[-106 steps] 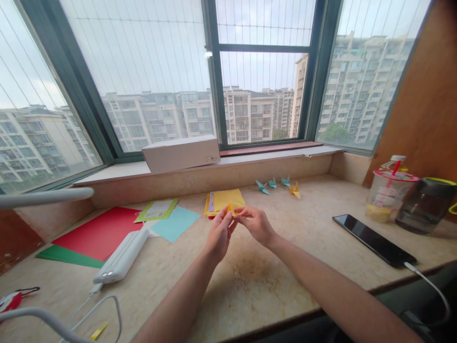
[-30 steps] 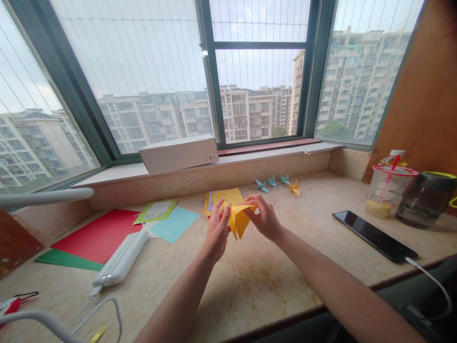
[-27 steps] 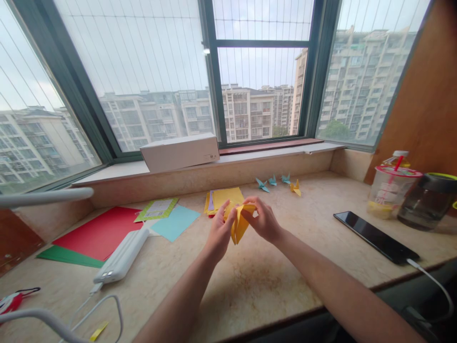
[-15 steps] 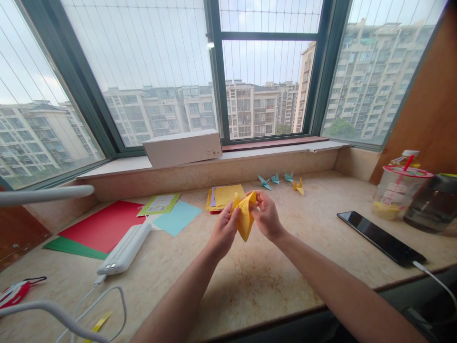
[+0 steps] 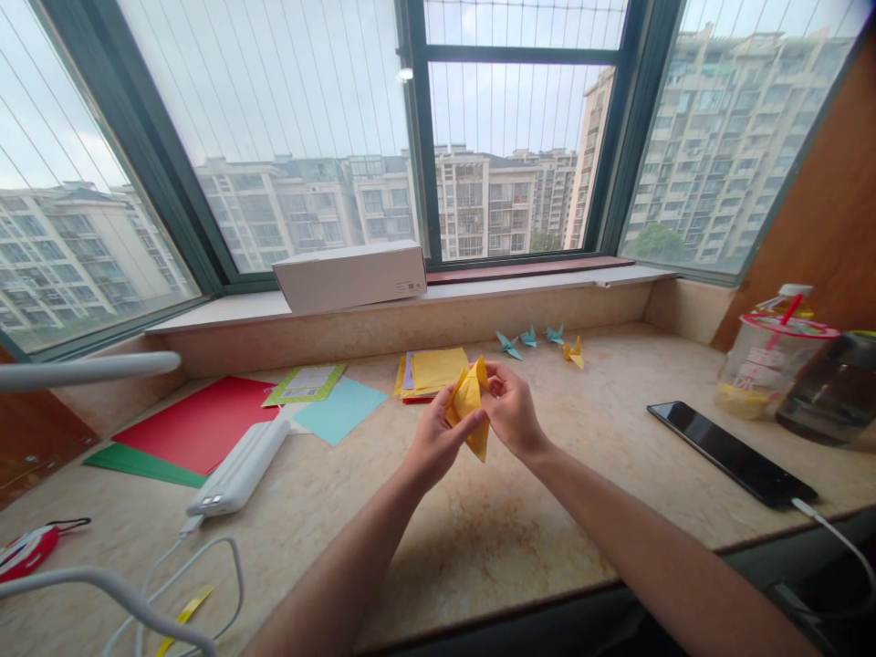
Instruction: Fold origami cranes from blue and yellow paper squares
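Note:
Both hands hold a folded yellow paper (image 5: 470, 404) in the air above the marble counter (image 5: 479, 538). My left hand (image 5: 433, 440) pinches its left side with thumb and fingers. My right hand (image 5: 515, 412) grips its upper right edge, fingers curled. Just behind the hands lies a stack of yellow and coloured paper squares (image 5: 430, 370). Several small folded paper cranes (image 5: 540, 340), blue ones and a yellow one, stand farther back to the right.
Red (image 5: 198, 426), green (image 5: 130, 463) and light blue (image 5: 339, 409) sheets lie at left beside a white power bank (image 5: 238, 466) with cable. A black phone (image 5: 731, 451) charges at right, near a plastic cup (image 5: 770, 359) and dark jar (image 5: 827, 389). A white box (image 5: 350, 275) rests on the sill.
The small yellow piece has opened into a larger folded shape; both hands turned it from wide and flat to upright and brought it a little nearer. The view tilted slightly.

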Demonstrator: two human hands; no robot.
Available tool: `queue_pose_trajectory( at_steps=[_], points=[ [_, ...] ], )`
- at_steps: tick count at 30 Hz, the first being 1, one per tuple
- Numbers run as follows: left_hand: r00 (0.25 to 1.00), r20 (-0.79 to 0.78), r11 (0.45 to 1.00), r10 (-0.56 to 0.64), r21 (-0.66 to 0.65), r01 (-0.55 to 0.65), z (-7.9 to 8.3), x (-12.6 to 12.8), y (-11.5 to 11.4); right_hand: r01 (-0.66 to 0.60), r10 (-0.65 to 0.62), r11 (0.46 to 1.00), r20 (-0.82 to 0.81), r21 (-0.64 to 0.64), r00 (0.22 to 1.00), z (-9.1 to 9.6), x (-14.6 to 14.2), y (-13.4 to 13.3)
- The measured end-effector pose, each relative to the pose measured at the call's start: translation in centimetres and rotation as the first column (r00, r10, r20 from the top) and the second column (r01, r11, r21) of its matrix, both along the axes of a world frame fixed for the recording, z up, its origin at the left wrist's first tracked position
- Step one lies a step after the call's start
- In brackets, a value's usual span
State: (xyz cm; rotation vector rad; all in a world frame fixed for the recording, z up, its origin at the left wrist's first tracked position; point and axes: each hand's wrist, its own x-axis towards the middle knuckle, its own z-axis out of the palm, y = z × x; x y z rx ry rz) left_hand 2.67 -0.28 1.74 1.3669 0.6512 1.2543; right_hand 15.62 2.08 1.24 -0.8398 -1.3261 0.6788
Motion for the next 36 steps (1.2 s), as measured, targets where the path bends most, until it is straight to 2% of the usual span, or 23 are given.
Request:
queue_pose_trajectory(
  at_steps=[3, 5, 7, 9, 11, 14, 17, 21, 24, 28, 32, 34, 36],
  points=[
    [0.999, 0.030, 0.999, -0.039, -0.024, 0.039, 0.0, -0.1, -0.1, -0.053, 0.053, 0.998, -0.019, -0.013, 0.998, 0.0, 0.0, 0.0],
    [0.992, 0.107, 0.995, -0.066, -0.068, 0.074, -0.1, -0.1, 0.0, -0.024, 0.024, 0.999, 0.006, 0.028, 1.000, 0.2, 0.1, -0.1],
    [0.975, 0.213, 0.987, -0.058, -0.134, 0.088, -0.1, 0.0, 0.2, 0.062, -0.071, 0.989, 0.068, 0.137, 0.995, 0.4, 0.4, -0.4],
    [0.951, 0.308, 0.973, -0.013, -0.214, 0.082, 0.1, -0.1, 0.4, 0.093, -0.147, 0.953, 0.174, 0.287, 0.974, 0.7, 0.7, -0.7],
    [0.925, 0.379, 0.957, 0.032, -0.278, 0.081, 0.4, -0.3, 0.6, -0.005, -0.151, 0.908, 0.340, 0.419, 0.928, 0.8, 1.1, -1.0],
    [0.891, 0.449, 0.947, 0.070, -0.311, 0.083, 1.2, -0.8, 0.6, -0.196, -0.154, 0.844, 0.577, 0.499, 0.802, 1.0, 1.5, -1.3],
    [0.883, 0.465, 0.952, 0.062, -0.294, 0.088, 1.8, -1.6, 0.4, -0.261, -0.184, 0.826, 0.678, 0.499, 0.712, 1.0, 1.8, -1.2],
    [0.917, 0.399, 0.973, 0.002, -0.212, 0.091, 1.9, -1.8, 0.2, -0.281, -0.175, 0.837, 0.716, 0.470, 0.676, 1.1, 2.5, -0.9],
    [0.930, 0.368, 0.981, 0.011, -0.184, 0.061, 1.6, -1.6, 0.4, -0.296, -0.162, 0.837, 0.726, 0.460, 0.668, 1.1, 3.2, -0.5],
    [0.927, 0.369, 0.977, 0.067, -0.212, 0.013, 1.3, -1.6, 0.8, -0.290, -0.196, 0.829, 0.734, 0.479, 0.650, 1.3, 4.0, 0.0],
    [0.950, 0.311, 0.974, 0.033, -0.223, 0.039, 1.1, -1.8, 0.9, -0.308, -0.202, 0.823, 0.752, 0.478, 0.628, 1.5, 4.1, 0.1],
    [0.965, 0.263, 0.975, 0.014, -0.219, 0.046, 0.9, -1.8, 0.8, -0.308, -0.174, 0.836, 0.753, 0.454, 0.635, 1.3, 3.8, 0.2],
    [0.977, 0.214, 0.974, 0.007, -0.224, 0.043, 0.7, -1.8, 0.7, -0.280, -0.127, 0.866, 0.725, 0.414, 0.677, 1.0, 3.3, 0.3]
  ],
)
